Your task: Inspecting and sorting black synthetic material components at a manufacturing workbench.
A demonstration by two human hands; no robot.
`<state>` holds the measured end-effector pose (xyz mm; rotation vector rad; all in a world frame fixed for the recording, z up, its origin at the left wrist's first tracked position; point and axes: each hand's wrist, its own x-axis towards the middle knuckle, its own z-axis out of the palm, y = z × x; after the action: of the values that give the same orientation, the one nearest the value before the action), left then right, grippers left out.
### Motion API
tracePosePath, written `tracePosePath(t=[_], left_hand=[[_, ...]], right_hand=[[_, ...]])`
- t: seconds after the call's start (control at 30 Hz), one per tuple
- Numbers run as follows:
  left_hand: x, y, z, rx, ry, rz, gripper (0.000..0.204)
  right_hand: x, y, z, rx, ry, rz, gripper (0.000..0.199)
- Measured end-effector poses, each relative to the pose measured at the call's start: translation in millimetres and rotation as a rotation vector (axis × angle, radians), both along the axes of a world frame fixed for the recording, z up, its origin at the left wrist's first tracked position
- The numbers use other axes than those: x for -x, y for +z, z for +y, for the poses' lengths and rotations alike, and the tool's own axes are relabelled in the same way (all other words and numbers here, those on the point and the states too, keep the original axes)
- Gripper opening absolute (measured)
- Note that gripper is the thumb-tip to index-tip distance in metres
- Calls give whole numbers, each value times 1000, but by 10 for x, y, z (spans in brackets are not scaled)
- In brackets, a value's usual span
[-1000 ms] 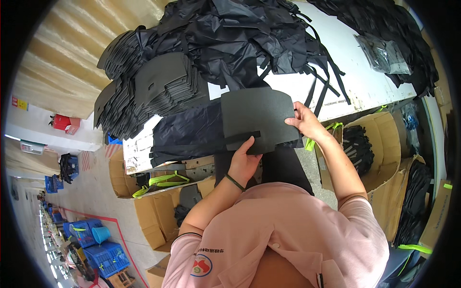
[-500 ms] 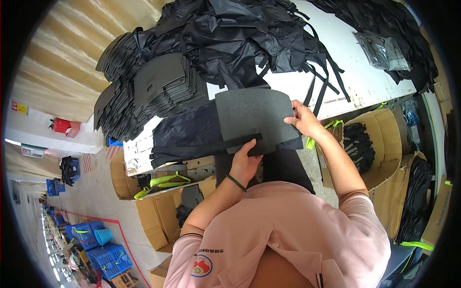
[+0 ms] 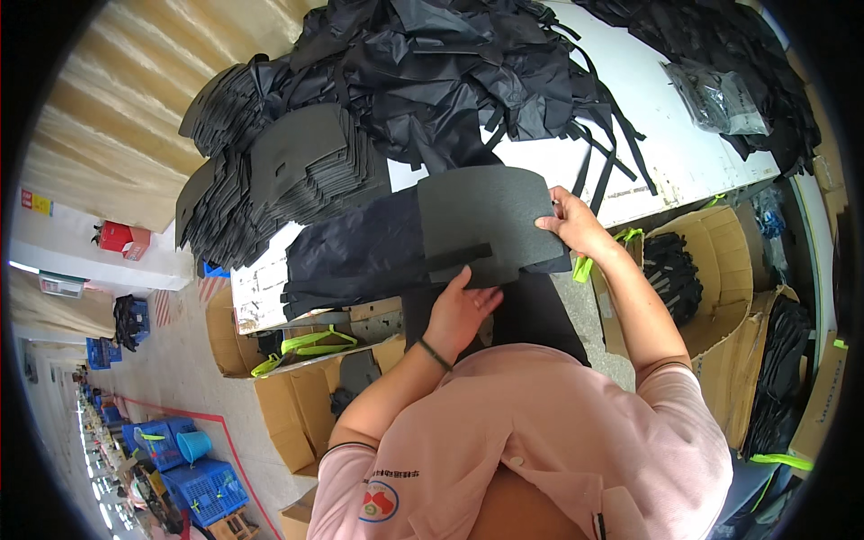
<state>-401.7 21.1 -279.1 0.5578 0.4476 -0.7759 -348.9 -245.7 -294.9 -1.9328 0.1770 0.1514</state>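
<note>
White table [image 3: 666, 153], black fabric heap [image 3: 450, 72], cardboard boxes [image 3: 711, 261]

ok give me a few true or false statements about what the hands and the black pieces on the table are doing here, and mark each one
1. Both hands are on the same dark grey foam panel. True: the left hand is at its near edge and the right hand at its right edge.
2. The panel lies over a black fabric piece. True.
3. The stack of foam panels sits to the right of the hands. False: it is on the left part of the white table.
4. The left wrist is bare. False: it wears a dark wristband.
5. The clear plastic bag lies at the far right of the table. True.
6. The cardboard boxes stand on the table. False: they are on the floor beside it.
</note>
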Motion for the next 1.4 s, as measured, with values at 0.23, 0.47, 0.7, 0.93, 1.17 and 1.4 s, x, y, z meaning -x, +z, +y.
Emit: tracePosePath(t=[0.23,0.47,0.7,0.93,1.17,1.4], left_hand=[[5,232,245,-1101,-445,-1889,58],[-279,-40,119,-1674,-775,-1923,99],[-314,-39,105,-1539,-720,-1887,86],[-860,168,830,-189,35,-638,61],[-1015,484,1101,-205,-22,-597,42],[-697,964,1273,-276,21,-735,43]], right_hand=[[-143,396,36,468,-5,-113,39],[-1212,270,532,707,1,-320,52],[-1372,993,1084,-51,140,-794,23],[90,1433,1592,-262,1034,-899,15],[652,696,1812,-90,1446,-387,25],[-153,1166,1030,65,846,-271,31]])
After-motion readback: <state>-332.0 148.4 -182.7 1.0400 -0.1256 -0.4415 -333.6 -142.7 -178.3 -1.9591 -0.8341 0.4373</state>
